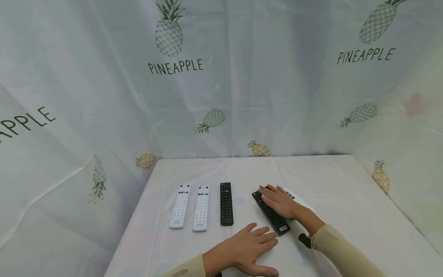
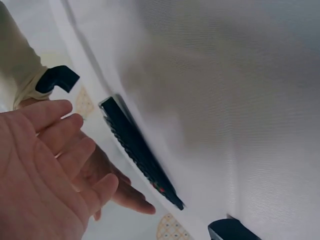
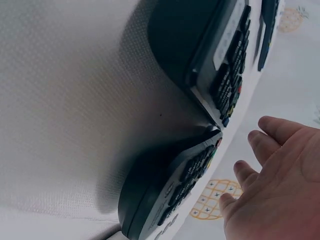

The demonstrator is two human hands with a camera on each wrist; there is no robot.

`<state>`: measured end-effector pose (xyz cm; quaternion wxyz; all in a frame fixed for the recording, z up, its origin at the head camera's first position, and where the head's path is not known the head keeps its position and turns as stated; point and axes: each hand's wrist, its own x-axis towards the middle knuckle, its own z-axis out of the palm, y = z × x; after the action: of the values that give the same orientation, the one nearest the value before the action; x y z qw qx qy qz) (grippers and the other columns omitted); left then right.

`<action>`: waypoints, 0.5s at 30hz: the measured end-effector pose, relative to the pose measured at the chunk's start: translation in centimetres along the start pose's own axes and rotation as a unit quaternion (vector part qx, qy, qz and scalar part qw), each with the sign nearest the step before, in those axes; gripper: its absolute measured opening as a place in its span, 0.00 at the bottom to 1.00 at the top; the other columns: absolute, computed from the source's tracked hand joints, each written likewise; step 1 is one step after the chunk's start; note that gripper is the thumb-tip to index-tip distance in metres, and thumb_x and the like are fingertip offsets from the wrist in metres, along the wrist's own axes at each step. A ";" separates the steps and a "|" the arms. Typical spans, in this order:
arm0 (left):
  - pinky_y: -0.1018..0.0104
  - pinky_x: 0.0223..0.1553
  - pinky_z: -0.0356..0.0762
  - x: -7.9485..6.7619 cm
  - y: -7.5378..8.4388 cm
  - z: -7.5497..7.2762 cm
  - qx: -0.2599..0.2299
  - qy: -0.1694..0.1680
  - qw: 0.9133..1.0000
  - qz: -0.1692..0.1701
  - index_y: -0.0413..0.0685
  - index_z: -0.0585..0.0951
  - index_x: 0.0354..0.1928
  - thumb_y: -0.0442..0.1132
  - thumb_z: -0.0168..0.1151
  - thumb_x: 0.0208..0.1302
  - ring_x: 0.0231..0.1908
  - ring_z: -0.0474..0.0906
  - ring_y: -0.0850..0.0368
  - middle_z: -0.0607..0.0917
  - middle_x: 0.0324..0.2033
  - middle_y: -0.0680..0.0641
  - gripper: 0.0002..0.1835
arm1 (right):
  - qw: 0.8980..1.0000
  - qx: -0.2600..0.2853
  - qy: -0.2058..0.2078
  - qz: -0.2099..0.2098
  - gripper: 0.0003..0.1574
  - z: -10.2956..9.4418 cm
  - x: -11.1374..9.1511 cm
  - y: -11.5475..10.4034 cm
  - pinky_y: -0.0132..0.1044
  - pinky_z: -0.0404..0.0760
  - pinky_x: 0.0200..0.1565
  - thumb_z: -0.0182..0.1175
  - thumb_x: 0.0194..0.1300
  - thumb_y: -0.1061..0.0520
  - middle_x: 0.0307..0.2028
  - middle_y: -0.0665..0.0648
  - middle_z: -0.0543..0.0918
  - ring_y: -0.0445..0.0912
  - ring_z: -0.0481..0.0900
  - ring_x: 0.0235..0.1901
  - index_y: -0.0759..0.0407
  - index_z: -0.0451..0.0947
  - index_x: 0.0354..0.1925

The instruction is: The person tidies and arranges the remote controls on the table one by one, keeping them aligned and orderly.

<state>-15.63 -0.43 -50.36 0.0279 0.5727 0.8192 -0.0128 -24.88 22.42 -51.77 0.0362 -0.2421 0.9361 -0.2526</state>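
My right hand (image 1: 282,202) hovers with fingers spread over a slanted black remote control (image 1: 279,224), overlapping its upper half in the head view. A second black remote (image 3: 172,192) lies beside it in the right wrist view, mostly hidden under the hand from above. Behind that hand a white remote (image 1: 300,200) shows in part. Nearer the table's front, my left hand (image 1: 247,248) is held palm down with straight fingers, its fingertips close to the slanted remote's lower end. Nothing is in either hand. The left wrist view shows a black remote (image 2: 140,150) beyond the left palm.
Left of the hands, a black remote (image 1: 226,206) and two white remotes, the outer one (image 1: 180,207) and the inner one (image 1: 200,209), lie roughly upright in a row. The white-covered table (image 1: 194,169) meets a pineapple-print curtain (image 1: 242,96) at its back and sides.
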 end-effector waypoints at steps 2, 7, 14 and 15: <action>0.50 0.73 0.56 0.3 0.1 0.0 0.002 -0.017 1.000 -0.007 0.61 0.55 0.78 0.75 0.32 0.68 0.77 0.49 0.58 0.55 0.77 0.59 0.43 | 1.000 -0.002 -0.011 0.005 0.36 0.1 0.2 0.0 0.67 0.43 0.71 0.34 0.80 0.41 0.73 0.60 0.64 0.64 0.53 0.75 0.59 0.62 0.73; 0.48 0.75 0.50 1.3 0.1 0.2 0.008 -0.037 0.999 -0.015 0.64 0.49 0.79 0.77 0.30 0.67 0.78 0.43 0.60 0.47 0.78 0.60 0.44 | 0.999 -0.021 -0.035 0.028 0.38 0.3 0.6 0.0 0.66 0.41 0.72 0.33 0.79 0.37 0.74 0.58 0.63 0.62 0.51 0.76 0.57 0.61 0.74; 0.51 0.75 0.50 2.8 0.5 0.1 0.056 -0.064 0.996 -0.014 0.64 0.46 0.79 0.79 0.30 0.64 0.78 0.40 0.62 0.43 0.79 0.61 0.47 | 0.996 -0.056 -0.059 0.040 0.39 0.4 0.8 0.2 0.67 0.40 0.72 0.33 0.79 0.36 0.74 0.58 0.62 0.63 0.50 0.76 0.56 0.60 0.74; 0.51 0.75 0.50 3.0 0.6 0.2 0.065 -0.066 0.996 -0.017 0.64 0.46 0.79 0.79 0.29 0.63 0.78 0.40 0.62 0.42 0.79 0.60 0.47 | 0.995 -0.059 -0.062 0.041 0.39 0.4 0.8 0.2 0.67 0.40 0.72 0.33 0.79 0.36 0.75 0.58 0.62 0.63 0.49 0.76 0.56 0.60 0.75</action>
<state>-16.10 2.57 -50.72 0.0442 0.5572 0.8226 -0.1045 -25.58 22.06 -52.15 0.0901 -0.2200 0.9545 -0.1798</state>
